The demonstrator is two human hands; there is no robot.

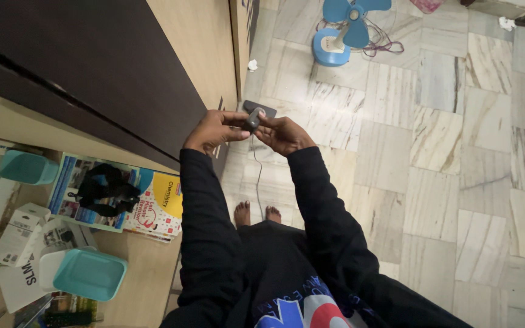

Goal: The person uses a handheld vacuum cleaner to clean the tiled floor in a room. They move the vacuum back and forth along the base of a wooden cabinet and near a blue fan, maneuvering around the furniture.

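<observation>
My left hand and my right hand meet in front of me above the marble floor. Both grip a small dark grey device, roughly box-shaped, with fingers wrapped around its sides. A thin dark cord hangs straight down from the device toward my bare feet. Both arms are in black sleeves. The underside of the device is hidden by my fingers.
A dark wooden cabinet stands at left above a desk with books, a black object, white boxes and two teal trays. A blue table fan with tangled cable sits on the floor at the back.
</observation>
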